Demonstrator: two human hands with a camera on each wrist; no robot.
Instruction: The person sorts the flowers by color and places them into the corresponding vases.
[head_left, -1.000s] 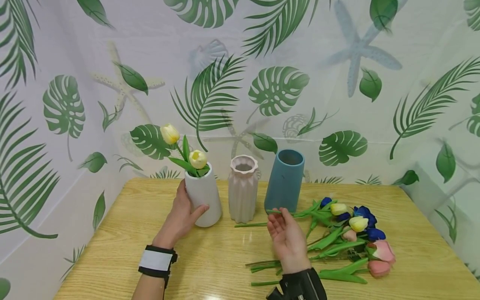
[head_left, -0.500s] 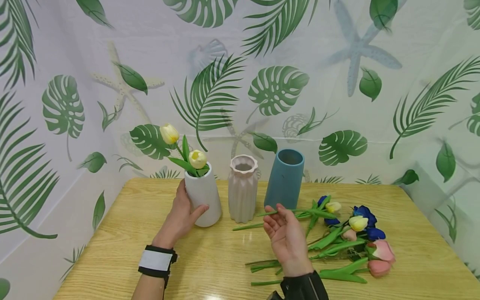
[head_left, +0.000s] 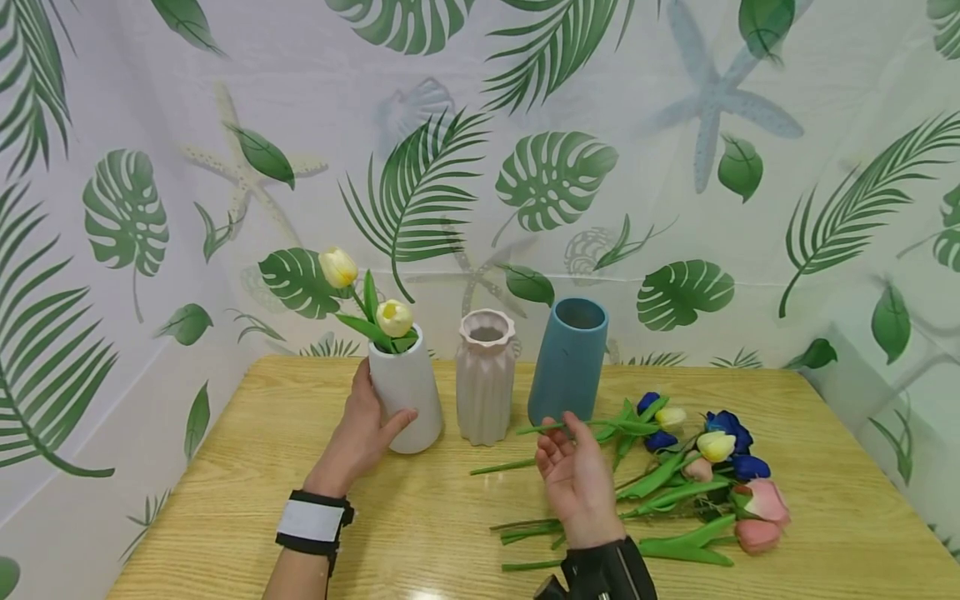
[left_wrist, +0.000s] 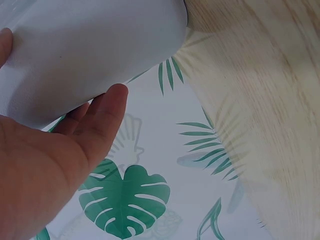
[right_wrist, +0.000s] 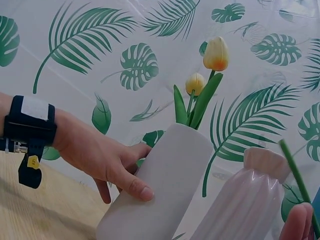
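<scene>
My left hand [head_left: 367,417] grips the side of a white vase [head_left: 408,400], thumb across its front. Two pale yellow tulips [head_left: 395,317] with green leaves stand in that vase. In the left wrist view the fingers [left_wrist: 107,107] curve along the vase's smooth wall. My right hand [head_left: 576,483], palm up, pinches the green stem of a pale yellow tulip [head_left: 670,418] between thumb and fingers. Its bloom lies toward the right, beside blue flowers. The right wrist view shows the stem [right_wrist: 296,172] rising past the fingertips at the right edge.
A pinkish pleated vase [head_left: 486,387] and a blue vase [head_left: 568,367] stand at the back, right of the white one. Pink, blue and yellow artificial flowers [head_left: 761,502] lie in a pile on the wooden table [head_left: 442,533]. A leaf-print cloth [head_left: 555,100] hangs behind.
The right hand rose slightly with the tulip stem, then came down a little; the bloom shifted among the flowers. A loose stem's end beside it moved slightly. The left hand stayed on the white vase.
</scene>
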